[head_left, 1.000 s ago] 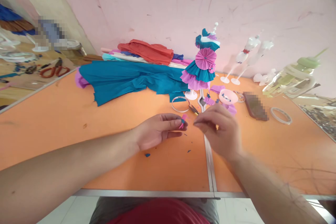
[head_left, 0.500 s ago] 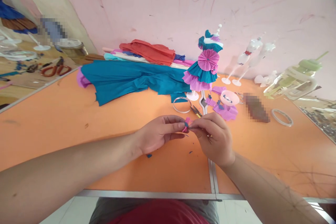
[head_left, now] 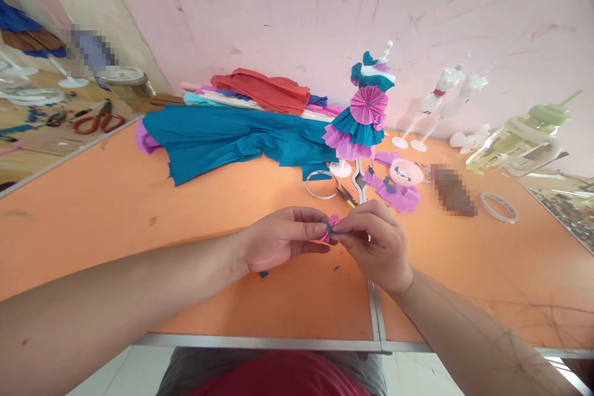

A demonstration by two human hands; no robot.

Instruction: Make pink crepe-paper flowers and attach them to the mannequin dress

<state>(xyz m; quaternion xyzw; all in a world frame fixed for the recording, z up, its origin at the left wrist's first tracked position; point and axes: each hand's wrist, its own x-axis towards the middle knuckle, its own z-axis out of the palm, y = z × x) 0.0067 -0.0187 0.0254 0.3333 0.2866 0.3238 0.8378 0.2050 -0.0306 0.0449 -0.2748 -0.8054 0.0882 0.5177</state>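
A small pink paper bow (head_left: 333,221) with a teal band round its middle is pinched between the fingertips of my left hand (head_left: 290,236). My right hand (head_left: 378,244) is closed at the bow's right side, its thumb and forefinger pressed on the teal band. Just beyond my hands are small black snips (head_left: 346,196) and a ring of tape (head_left: 307,185). Behind them stands a mini mannequin in a teal and pink ruffled paper dress (head_left: 366,127).
Teal crepe paper (head_left: 223,139) spreads across the left back, before folded red paper (head_left: 260,90). Right of the mannequin are a pink bowl (head_left: 406,172), purple scraps (head_left: 403,199) and a white tape roll (head_left: 498,207). Orange-handled pliers (head_left: 99,122) lie far left.
The bow has turned and tilted slightly in my fingers. My right fingertips have shifted a little closer onto the teal band, and the thin strip end below it no longer shows.
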